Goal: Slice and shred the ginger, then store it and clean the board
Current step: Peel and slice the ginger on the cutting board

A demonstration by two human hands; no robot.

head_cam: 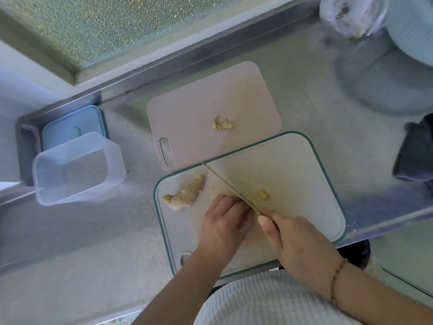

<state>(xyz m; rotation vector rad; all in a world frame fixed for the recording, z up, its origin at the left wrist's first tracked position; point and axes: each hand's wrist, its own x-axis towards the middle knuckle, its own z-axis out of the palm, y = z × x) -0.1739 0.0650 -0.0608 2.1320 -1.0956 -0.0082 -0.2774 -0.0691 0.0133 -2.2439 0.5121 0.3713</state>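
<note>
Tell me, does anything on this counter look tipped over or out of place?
Yes. The clear plastic tub at the left is tilted, leaning on its blue lid instead of standing flat. Also, the green-edged cutting board overlaps a corner of the pink board.

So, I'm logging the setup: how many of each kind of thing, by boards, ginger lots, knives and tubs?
Cutting boards: 2 (pink board, green-rimmed board)
Ginger lots: 3 (big ginger root, scraps, cut bit)
Knives: 1 (knife)
Tubs: 1 (clear tub)
Total: 7
</note>
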